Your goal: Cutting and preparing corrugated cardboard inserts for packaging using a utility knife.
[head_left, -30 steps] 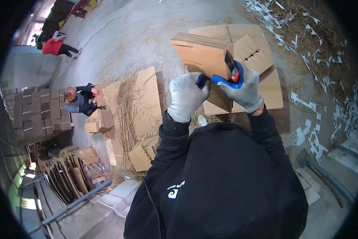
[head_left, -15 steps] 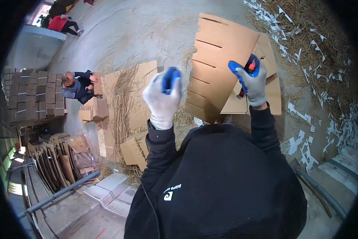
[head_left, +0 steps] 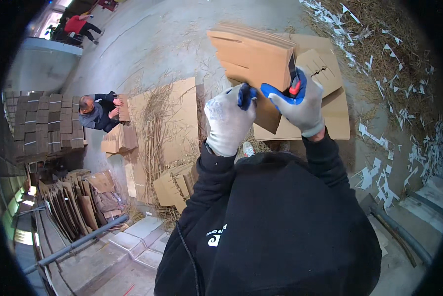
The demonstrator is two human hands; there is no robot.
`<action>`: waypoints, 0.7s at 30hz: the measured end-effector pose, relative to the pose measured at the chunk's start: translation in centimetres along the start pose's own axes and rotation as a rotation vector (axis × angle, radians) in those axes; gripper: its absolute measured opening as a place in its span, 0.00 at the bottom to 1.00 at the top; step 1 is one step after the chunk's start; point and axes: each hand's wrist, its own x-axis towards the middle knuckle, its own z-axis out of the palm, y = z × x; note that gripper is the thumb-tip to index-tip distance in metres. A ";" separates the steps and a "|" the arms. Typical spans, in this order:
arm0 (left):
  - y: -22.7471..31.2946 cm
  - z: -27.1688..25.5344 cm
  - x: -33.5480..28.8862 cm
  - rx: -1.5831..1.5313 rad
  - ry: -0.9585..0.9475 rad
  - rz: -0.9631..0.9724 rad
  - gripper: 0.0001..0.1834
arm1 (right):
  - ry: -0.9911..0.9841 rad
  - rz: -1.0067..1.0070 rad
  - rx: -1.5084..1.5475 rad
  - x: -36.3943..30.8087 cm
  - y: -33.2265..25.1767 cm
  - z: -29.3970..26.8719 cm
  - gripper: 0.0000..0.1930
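Observation:
A stack of brown slotted cardboard sheets [head_left: 253,59] is tilted up in front of me, its layered edges facing up. My right hand [head_left: 302,106], in a white glove with blue-coated fingers, grips the stack's right side, thumb across the front face. Tucked in the same hand is a red-and-black tool [head_left: 295,89]; its kind is mostly hidden by the fingers. My left hand [head_left: 230,118], gloved alike, is closed with fingers curled at the stack's lower left. What it holds, if anything, is hidden.
Flat cardboard [head_left: 320,74] lies beneath on the floor. Left are straw-strewn cardboard [head_left: 182,108] and a smaller slotted bundle [head_left: 174,185]. A co-worker [head_left: 97,112] crouches handling cardboard near tied stacks [head_left: 46,118]. Straw and white scraps [head_left: 379,89] cover the right. Another person [head_left: 81,25] stands far left.
My left hand has moved right, to the cardboard. The stack has tipped and shifted left, now showing its layered top edges. My right hand has moved slightly left and lower with it.

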 end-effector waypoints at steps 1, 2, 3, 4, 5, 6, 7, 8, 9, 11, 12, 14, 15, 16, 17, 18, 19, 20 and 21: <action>0.0 0.1 0.0 -0.004 0.016 0.000 0.06 | -0.001 0.001 0.007 0.0 0.0 -0.1 0.24; -0.1 0.3 0.0 -0.007 0.033 -0.001 0.05 | -0.002 0.002 0.014 0.1 -0.1 -0.1 0.24; -0.1 0.4 0.0 -0.003 0.050 -0.003 0.05 | -0.004 0.002 0.028 0.1 0.0 -0.1 0.24; 0.2 0.4 0.0 0.041 0.024 -0.002 0.06 | -0.008 0.014 0.036 0.0 0.1 -0.1 0.24; 0.6 0.5 0.1 0.086 -0.001 -0.001 0.06 | -0.013 0.026 0.045 0.0 0.2 -0.1 0.24; 0.9 0.5 0.1 0.131 -0.026 0.001 0.06 | -0.017 0.038 0.054 0.0 0.3 -0.1 0.24; 0.7 0.7 0.1 0.115 0.002 0.003 0.07 | -0.015 0.030 0.049 0.1 0.3 -0.1 0.23; 0.4 0.9 0.0 0.100 0.029 0.006 0.07 | -0.013 0.022 0.046 0.2 0.2 -0.1 0.23; 0.3 1.2 0.0 0.081 0.058 0.008 0.08 | -0.013 0.014 0.038 0.2 0.2 -0.2 0.23; 0.2 1.0 0.1 0.077 0.152 0.042 0.09 | -0.034 0.037 0.048 0.2 0.9 -0.3 0.23; 0.0 0.7 0.2 0.075 0.196 0.061 0.10 | -0.044 0.051 0.052 0.1 1.3 -0.5 0.23; -1.3 0.5 0.0 0.059 0.298 0.024 0.10 | -0.043 0.227 0.169 -1.0 3.8 -0.3 0.22; -1.6 0.0 -0.1 0.022 0.322 -0.016 0.08 | -0.020 0.267 0.244 -1.0 4.5 -0.2 0.21; -2.0 -0.4 -0.2 -0.015 0.345 -0.056 0.07 | 0.007 0.307 0.320 -1.0 5.1 -0.2 0.21; -2.5 -0.5 -0.2 -0.124 0.404 -0.127 0.07 | 0.057 0.301 0.414 -0.9 5.4 -0.1 0.20; -3.3 -0.5 -0.4 -0.232 0.466 -0.202 0.06 | 0.102 0.292 0.509 -0.7 5.5 0.0 0.18; -4.5 -0.6 -0.7 -0.408 0.403 -0.371 0.11 | 0.066 0.389 0.581 -0.4 4.6 -0.4 0.15; -5.5 -0.7 -0.6 -0.652 0.294 -0.430 0.25 | 0.042 0.454 0.618 0.4 4.1 -0.6 0.14; -5.5 -1.1 0.2 -0.559 0.190 -0.356 0.34 | 0.020 0.520 0.646 1.0 3.7 -0.9 0.14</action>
